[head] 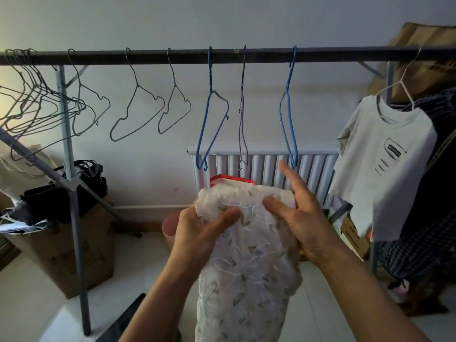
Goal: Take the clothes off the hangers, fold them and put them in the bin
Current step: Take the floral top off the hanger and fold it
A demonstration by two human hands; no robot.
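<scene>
Sheer white garment (246, 267) hangs in mid-air between both hands, in front of the dark clothes rail (148, 55). Behind its top edge stand a ribbed white radiator (271, 166) and a red-rimmed object (232, 180). A pink bin (169, 227) stands low just beyond the left hand (199, 233), partly hidden by it. Bare wire hangers (138, 107) and two blue hangers (209, 114) dangle from the rail, and a white T-shirt (385, 154) hangs at the right.

The garment's long axis runs vertically, bunched top edge up, its length dropping out of view below. The left hand pinches the upper left, thumb in front, fingers curled behind. The right hand (298, 218) grips the upper right with its thumb on the fabric and its index finger stretched upward, free. The cloth is thin and translucent, embroidered with small leaves and looping white thread.
</scene>
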